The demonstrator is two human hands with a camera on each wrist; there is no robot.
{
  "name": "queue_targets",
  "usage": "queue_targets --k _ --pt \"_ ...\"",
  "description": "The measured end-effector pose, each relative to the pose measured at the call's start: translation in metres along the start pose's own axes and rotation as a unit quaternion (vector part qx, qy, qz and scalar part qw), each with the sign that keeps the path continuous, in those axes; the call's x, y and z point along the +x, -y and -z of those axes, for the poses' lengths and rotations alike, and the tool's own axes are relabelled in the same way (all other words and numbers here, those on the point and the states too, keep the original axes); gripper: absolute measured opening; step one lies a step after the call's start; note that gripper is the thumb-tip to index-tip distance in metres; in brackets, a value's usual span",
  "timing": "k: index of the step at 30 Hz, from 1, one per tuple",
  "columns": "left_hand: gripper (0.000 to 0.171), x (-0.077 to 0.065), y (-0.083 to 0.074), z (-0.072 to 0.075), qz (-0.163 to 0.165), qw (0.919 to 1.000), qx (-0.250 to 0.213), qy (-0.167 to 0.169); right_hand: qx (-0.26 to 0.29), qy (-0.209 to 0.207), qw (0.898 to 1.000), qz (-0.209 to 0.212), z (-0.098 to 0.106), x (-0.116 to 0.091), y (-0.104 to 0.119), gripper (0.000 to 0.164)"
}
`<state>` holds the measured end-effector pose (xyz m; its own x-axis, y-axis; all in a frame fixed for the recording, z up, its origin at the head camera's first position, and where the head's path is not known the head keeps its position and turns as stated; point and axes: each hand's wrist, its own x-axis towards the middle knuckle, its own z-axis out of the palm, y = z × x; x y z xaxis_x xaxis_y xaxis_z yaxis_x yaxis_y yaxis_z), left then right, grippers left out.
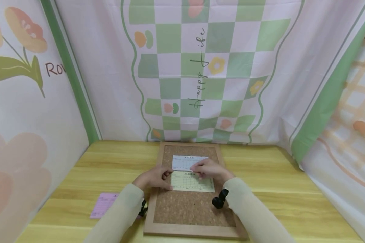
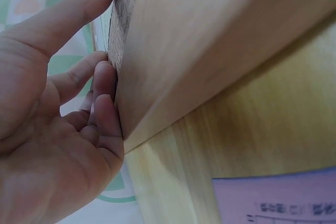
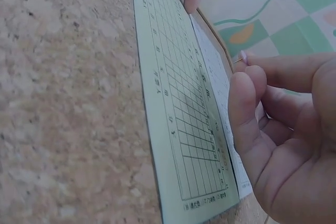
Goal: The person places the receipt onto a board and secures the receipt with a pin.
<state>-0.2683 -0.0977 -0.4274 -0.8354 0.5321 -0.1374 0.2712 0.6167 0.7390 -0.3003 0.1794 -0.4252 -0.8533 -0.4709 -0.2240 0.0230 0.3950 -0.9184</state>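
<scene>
A pale yellow-green printed form (image 1: 193, 185) lies on the cork board (image 1: 185, 211), just below a bluish-white form (image 1: 180, 162). My left hand (image 1: 152, 178) rests at the left edge of the yellow-green form, thumb near its lower corner and index finger near the upper one. The other left fingers curl against the board's wooden side in the left wrist view. Over the seam between the two forms, my right hand (image 1: 210, 168) pinches a thumbtack (image 3: 242, 57) between thumb and index finger, its metal point showing.
A pink form (image 1: 101, 204) lies on the wooden table (image 1: 276, 202) left of the board, partly behind the left sleeve. The board has a raised wooden frame (image 1: 188, 231). Patterned curtains (image 1: 219, 84) hang behind and at both sides.
</scene>
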Motion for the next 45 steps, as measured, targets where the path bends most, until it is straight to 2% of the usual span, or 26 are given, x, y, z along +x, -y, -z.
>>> queue_targets --k 5,9,20,32,45 --pt "0.068 0.0 0.001 -0.001 -0.002 1.0 -0.008 0.002 0.012 -0.006 1.0 -0.008 -0.004 0.004 -0.002 0.03" --pt "0.069 0.0 0.001 -0.001 0.001 0.9999 -0.015 0.005 -0.004 -0.013 1.0 -0.01 -0.007 0.005 0.0 0.029" --pt "0.068 -0.001 -0.001 0.0 0.002 0.9999 -0.015 0.002 -0.039 -0.07 0.996 -0.044 -0.018 0.009 0.005 0.024" --pt "0.067 -0.002 0.0 0.0 -0.01 0.9996 -0.024 0.006 -0.051 -0.072 0.995 -0.05 -0.02 0.01 0.007 0.022" --pt "0.067 -0.001 0.0 0.0 -0.007 0.9998 -0.018 0.005 -0.065 -0.091 0.992 -0.061 -0.023 0.013 0.008 0.021"
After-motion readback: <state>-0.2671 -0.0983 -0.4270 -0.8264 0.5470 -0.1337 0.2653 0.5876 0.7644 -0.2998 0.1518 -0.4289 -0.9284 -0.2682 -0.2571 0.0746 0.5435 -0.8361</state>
